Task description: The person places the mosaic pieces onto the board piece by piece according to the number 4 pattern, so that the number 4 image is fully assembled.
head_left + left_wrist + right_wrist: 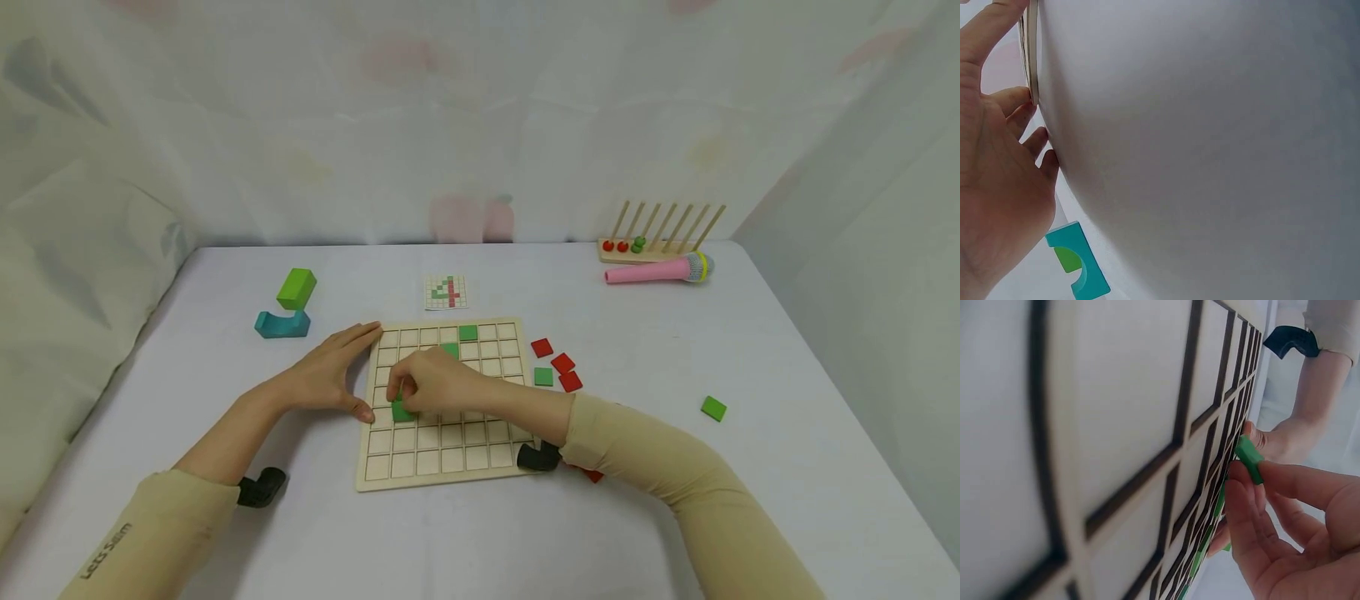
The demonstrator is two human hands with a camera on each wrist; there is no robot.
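The right hand (442, 382) pinches a green tile (1249, 457) between the thumb and fingers, narrow and tilted, just at the grid of the board (427, 461). The left hand (330, 375) is spread wide and grips nothing; its thumb and fingers touch the left edge of the board.

For this step, I think it is best to bring one edge of the tile against the rim of its cell, then lower the other edge and press it flat with a fingertip. From the head view the fingers partly hide the spot, so I cannot tell whether the tile is already inside the cell. The left hand should only steady the board, because a strong push could turn it.

The card (446, 292) beyond the board shows a green and red pattern, so it seems wise to count the cells there before letting go. The right sleeve (637, 446) passes near the red tiles (570, 381), and the elbow should stay raised to not sweep them.
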